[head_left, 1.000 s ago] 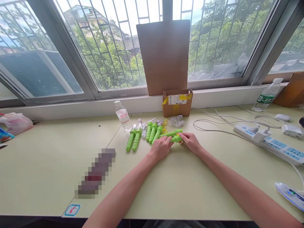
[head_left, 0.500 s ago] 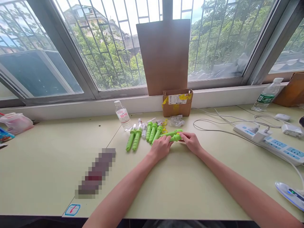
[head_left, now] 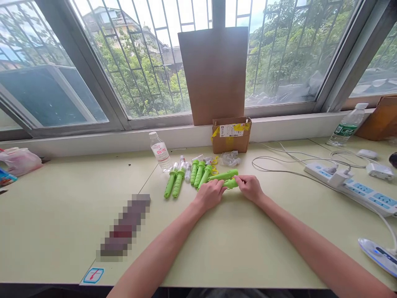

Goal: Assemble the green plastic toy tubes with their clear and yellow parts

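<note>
Between both hands is a green plastic tube with a ribbed end [head_left: 230,183]. My left hand [head_left: 211,193] has its fingers wrapped round the tube's left part. My right hand [head_left: 249,188] pinches its right end, where a small yellow bit shows at the fingertips. Just behind lies another green tube [head_left: 223,174], apart from the right fingers. Left of the hands, several green tubes lie side by side, among them a green tube with a clear upper part [head_left: 178,186]. Yellow ring-shaped pieces [head_left: 214,169] and clear plastic parts [head_left: 229,159] lie behind them.
A water bottle [head_left: 160,153] stands behind the tubes, and a small cardboard box [head_left: 232,140] sits by the window wall. To the right are cables, a power strip [head_left: 356,188] and another bottle [head_left: 347,124]. A blurred dark object [head_left: 125,227] lies at left.
My right hand's fingers have shifted slightly on the tube's end, which has dropped a little toward me. More of the tube behind shows now. My left hand stays about where it was.
</note>
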`<move>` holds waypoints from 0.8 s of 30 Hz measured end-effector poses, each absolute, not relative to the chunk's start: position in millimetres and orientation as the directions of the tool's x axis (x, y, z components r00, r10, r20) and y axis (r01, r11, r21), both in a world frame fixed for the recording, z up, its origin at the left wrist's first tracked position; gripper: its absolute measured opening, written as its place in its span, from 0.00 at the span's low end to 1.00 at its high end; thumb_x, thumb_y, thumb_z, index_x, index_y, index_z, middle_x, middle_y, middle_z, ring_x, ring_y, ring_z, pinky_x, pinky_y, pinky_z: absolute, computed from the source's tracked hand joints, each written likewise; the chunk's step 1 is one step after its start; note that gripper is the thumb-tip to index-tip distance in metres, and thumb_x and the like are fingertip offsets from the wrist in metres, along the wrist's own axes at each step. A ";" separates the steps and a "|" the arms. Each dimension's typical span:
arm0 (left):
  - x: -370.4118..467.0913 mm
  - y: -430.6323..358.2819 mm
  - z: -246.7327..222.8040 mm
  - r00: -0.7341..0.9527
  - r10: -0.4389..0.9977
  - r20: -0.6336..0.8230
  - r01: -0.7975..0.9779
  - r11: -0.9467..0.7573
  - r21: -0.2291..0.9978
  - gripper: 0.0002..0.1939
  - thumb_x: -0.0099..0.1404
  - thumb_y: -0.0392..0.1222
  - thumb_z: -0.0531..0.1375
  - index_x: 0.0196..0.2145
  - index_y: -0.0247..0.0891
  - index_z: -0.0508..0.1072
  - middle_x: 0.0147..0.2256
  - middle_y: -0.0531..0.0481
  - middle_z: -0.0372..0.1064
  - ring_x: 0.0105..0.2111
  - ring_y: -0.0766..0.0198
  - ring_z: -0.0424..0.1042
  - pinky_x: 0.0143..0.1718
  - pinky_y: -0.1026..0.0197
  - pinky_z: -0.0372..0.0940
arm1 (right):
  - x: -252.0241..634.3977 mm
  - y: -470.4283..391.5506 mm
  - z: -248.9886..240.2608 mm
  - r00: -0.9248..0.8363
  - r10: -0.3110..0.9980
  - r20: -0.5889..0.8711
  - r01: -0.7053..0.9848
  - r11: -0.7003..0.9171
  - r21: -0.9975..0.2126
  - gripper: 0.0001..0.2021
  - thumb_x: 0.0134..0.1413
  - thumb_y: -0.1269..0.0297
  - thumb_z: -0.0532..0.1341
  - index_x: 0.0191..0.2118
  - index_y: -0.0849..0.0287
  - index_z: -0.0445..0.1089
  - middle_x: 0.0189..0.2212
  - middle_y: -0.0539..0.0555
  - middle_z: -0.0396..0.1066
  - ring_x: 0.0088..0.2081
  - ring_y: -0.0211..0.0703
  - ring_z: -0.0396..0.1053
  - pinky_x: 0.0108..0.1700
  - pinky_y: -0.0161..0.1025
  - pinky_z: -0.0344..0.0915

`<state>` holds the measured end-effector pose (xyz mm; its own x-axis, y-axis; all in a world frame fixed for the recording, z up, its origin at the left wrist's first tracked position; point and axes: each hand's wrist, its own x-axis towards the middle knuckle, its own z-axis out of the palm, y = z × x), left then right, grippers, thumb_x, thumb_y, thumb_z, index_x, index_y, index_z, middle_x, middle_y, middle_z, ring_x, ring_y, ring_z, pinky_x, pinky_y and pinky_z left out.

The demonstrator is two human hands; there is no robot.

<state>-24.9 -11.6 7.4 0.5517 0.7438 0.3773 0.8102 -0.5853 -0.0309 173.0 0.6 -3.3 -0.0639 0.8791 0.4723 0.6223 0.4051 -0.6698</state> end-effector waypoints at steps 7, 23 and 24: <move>-25.3 -8.3 7.2 0.454 0.799 0.395 0.866 -0.500 0.016 0.14 0.71 0.46 0.47 0.37 0.37 0.69 0.33 0.47 0.72 0.32 0.60 0.71 0.26 0.63 0.57 | 171.2 3.2 -7.3 -0.091 0.923 0.375 0.395 0.379 -0.837 0.19 0.54 0.53 0.56 0.39 0.61 0.77 0.26 0.53 0.74 0.21 0.38 0.63 0.23 0.35 0.60; -24.7 -10.5 8.2 0.478 0.784 0.395 0.841 -0.539 0.052 0.15 0.71 0.47 0.46 0.42 0.38 0.69 0.34 0.47 0.72 0.33 0.61 0.71 0.27 0.64 0.57 | 174.8 -14.5 -3.6 -0.058 0.888 0.456 0.366 0.444 -0.818 0.13 0.54 0.55 0.59 0.37 0.60 0.73 0.36 0.57 0.74 0.26 0.40 0.71 0.26 0.38 0.69; -24.5 -10.6 8.2 0.480 0.782 0.397 0.839 -0.542 0.054 0.15 0.71 0.47 0.46 0.42 0.38 0.69 0.35 0.47 0.72 0.33 0.61 0.71 0.27 0.64 0.57 | 174.8 -14.2 -3.6 -0.048 0.894 0.446 0.368 0.431 -0.824 0.13 0.54 0.55 0.59 0.38 0.60 0.72 0.34 0.56 0.74 0.25 0.40 0.71 0.26 0.38 0.69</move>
<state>-24.5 -10.6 8.2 0.4798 0.7823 0.3971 0.8388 -0.5418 0.0537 174.8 -14.2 -3.6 -0.0484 0.8936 0.4463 0.3676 0.4314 -0.8239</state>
